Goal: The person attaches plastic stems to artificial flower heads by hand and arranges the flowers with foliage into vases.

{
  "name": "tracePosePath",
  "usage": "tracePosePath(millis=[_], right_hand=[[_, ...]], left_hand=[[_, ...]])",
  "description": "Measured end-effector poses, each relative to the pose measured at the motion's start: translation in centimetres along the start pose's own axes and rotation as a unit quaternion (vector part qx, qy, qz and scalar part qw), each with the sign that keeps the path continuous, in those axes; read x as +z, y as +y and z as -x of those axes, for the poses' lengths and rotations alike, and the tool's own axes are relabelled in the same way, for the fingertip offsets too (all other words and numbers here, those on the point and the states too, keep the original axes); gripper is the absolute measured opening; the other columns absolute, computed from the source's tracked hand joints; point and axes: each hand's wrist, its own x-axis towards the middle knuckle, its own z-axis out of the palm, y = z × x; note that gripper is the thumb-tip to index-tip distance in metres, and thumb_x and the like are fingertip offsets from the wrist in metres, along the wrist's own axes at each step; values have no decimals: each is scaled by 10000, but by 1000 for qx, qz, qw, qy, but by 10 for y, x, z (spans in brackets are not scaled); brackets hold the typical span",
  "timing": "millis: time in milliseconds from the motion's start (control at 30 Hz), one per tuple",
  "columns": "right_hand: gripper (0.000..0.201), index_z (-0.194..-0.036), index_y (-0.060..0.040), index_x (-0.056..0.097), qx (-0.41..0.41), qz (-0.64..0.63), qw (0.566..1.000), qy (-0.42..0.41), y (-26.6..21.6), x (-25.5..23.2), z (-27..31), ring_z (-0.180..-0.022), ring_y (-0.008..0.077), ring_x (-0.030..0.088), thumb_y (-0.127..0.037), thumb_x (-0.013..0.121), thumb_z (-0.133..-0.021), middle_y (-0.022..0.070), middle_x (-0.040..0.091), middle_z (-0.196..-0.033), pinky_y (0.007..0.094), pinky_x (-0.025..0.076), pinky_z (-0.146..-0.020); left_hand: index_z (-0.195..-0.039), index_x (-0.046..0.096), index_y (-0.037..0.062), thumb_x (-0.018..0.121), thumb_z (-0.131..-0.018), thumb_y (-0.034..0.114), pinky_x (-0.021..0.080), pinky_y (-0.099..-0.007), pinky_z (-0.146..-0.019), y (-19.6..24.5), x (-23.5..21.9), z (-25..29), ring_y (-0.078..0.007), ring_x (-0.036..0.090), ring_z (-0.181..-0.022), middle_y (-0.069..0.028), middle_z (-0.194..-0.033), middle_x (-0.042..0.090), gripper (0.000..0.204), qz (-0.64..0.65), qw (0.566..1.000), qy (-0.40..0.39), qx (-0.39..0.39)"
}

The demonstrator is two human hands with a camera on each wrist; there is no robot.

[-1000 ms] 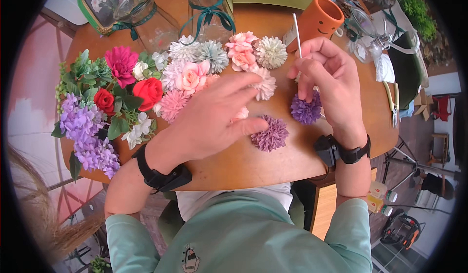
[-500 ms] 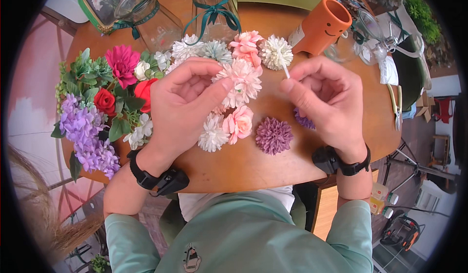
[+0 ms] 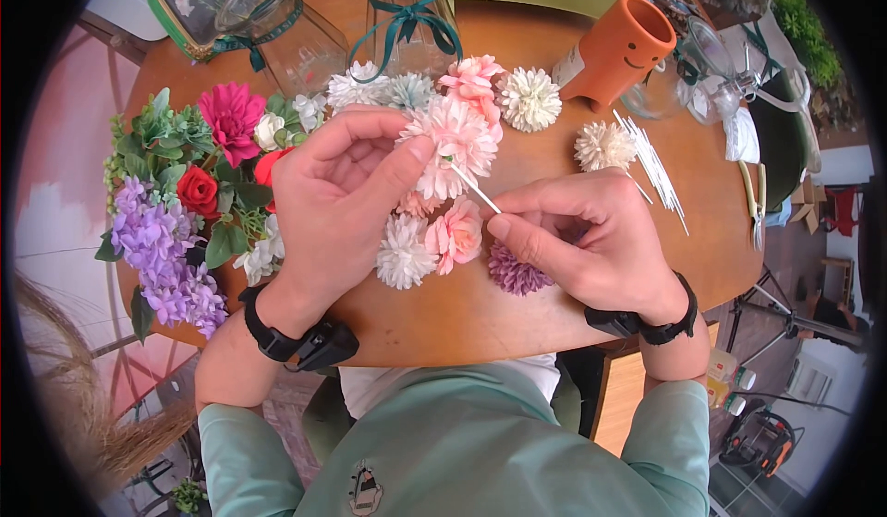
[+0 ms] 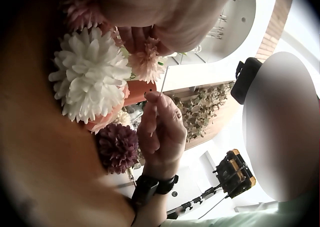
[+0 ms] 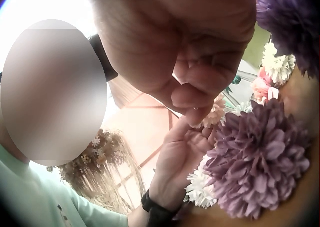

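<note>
Fingers of right hand [image 3: 591, 244]: thumb and forefinger tips closed, pinching white stick [image 3: 478, 191] near one end. Fingers of left hand [image 3: 334, 189]: curled, pinching pale pink flower [image 3: 462, 136], raised above worktop [image 3: 416, 334]. Free stick tip at flower's green base; contact unclear. Possible faults: off-axis push bends stick; tight grip crushes petals; low right hand knocks mauve flower [image 3: 516, 272].
</note>
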Motion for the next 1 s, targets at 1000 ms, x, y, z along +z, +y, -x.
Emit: tracePosePath(millis=[1000], right_hand=[[152,-1021,54,767,102,-131,986,-23,-9,2,-6,-597,27,578,-65,673,-1022,-4,676,-679,226,441,-517]], left_hand=[[-1056,714,-51,757,-865,-128,526,-324,-914,11,-3,6,-216,651,-1080,-162,-1175,673,209,-269,932,-82,228]])
